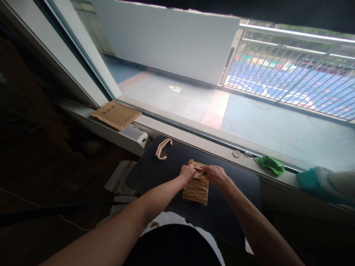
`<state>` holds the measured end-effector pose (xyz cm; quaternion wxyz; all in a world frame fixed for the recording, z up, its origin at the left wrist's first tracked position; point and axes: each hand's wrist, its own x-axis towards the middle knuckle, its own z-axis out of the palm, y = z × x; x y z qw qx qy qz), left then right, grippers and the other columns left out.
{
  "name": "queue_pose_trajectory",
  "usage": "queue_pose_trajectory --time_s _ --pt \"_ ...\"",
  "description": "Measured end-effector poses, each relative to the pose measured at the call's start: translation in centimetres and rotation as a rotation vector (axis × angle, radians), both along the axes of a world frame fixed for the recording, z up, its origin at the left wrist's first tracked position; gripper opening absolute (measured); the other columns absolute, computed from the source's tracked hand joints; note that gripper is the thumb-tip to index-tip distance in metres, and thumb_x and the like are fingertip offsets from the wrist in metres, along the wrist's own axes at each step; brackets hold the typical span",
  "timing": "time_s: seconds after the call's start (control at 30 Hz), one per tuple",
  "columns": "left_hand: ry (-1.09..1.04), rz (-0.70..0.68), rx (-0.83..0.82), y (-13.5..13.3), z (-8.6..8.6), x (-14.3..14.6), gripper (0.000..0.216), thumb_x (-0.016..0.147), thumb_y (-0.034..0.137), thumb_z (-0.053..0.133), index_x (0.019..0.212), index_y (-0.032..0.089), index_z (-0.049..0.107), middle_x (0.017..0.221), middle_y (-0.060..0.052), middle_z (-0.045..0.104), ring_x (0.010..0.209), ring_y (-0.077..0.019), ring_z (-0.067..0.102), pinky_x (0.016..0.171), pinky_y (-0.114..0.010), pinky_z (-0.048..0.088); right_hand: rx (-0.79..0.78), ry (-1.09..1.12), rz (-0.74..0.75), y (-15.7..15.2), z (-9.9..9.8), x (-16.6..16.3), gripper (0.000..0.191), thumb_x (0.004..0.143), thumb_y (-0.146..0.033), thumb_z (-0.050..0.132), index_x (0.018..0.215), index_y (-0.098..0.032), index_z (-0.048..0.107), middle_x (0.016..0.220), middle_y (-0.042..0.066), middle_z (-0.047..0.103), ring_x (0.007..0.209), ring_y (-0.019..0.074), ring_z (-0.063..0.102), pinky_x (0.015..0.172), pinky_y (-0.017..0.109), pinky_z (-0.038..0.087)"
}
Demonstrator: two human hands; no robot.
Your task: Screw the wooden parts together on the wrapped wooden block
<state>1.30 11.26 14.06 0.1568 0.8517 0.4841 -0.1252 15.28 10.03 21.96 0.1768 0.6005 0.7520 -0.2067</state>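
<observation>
A small wooden block piece (197, 166) sits between my two hands above a dark table (155, 173). My left hand (187, 174) is closed round its left end. My right hand (215, 175) is closed at its right side, pinching something small and dark against the wood; I cannot make out what. Just below the hands lies a flat packet of wooden parts in clear wrap (195, 192). Curved wooden pieces (163, 148) with a few small dark screws lie at the table's far left corner.
A window sill runs behind the table, with a green cloth (270, 164), a small round roll (236, 153) and teal fabric (313, 181) on it. A cardboard sheet (116, 114) lies over a white heater (135, 135) at left. Papers (119, 177) lie on the floor.
</observation>
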Motion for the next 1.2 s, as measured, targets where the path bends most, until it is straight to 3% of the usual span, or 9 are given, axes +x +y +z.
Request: queue_pose_trajectory --time_s 0.1,0.33,0.57,0.83,1.2 --pt "-0.005 -0.009 -0.007 0.0 0.0 0.0 0.026 0.082 0.017 0.048 0.101 0.011 0.065 0.103 -0.016 0.061 0.093 -0.0244 0.060 0.078 -0.034 0.045 0.012 0.043 0.029 0.0 -0.3 0.3 0.027 0.081 -0.016 0.046 0.096 -0.026 0.067 0.099 0.003 0.068 0.094 0.0168 0.061 0.075 0.024 0.041" --pt "-0.006 -0.003 -0.005 0.0 0.1 0.0 0.023 0.081 0.017 0.050 0.098 0.011 0.066 0.105 -0.015 0.061 0.093 -0.0249 0.060 0.077 -0.034 0.045 0.004 -0.007 -0.007 0.0 -0.3 -0.1 0.027 0.085 -0.024 0.041 0.094 -0.021 0.066 0.093 0.007 0.069 0.087 0.0189 0.063 0.070 0.025 0.043" --pt "-0.019 0.018 0.009 0.0 -0.2 0.0 0.027 0.083 0.015 0.047 0.103 0.009 0.063 0.098 -0.016 0.063 0.091 -0.0249 0.061 0.076 -0.033 0.046 -0.017 -0.020 0.052 0.9 0.3 -0.3 0.025 0.079 -0.017 0.048 0.097 -0.022 0.065 0.095 0.007 0.069 0.089 0.0203 0.063 0.069 0.026 0.043" --pt "-0.016 0.028 0.000 0.0 -0.4 0.1 0.025 0.082 0.013 0.046 0.096 0.009 0.066 0.097 -0.015 0.064 0.089 -0.0240 0.062 0.076 -0.033 0.046 -0.029 -0.046 0.022 0.9 -0.1 -0.4 0.027 0.087 -0.025 0.040 0.097 -0.020 0.065 0.096 0.008 0.068 0.089 0.0187 0.063 0.071 0.025 0.043" --pt "-0.025 0.010 -0.002 0.0 -0.5 0.0 0.026 0.081 0.015 0.047 0.100 0.012 0.065 0.100 -0.015 0.062 0.093 -0.0237 0.060 0.078 -0.033 0.045 -0.035 -0.054 0.045 0.7 -0.1 -0.3 0.027 0.084 -0.019 0.044 0.099 -0.022 0.066 0.097 0.007 0.069 0.091 0.0194 0.063 0.072 0.026 0.043"
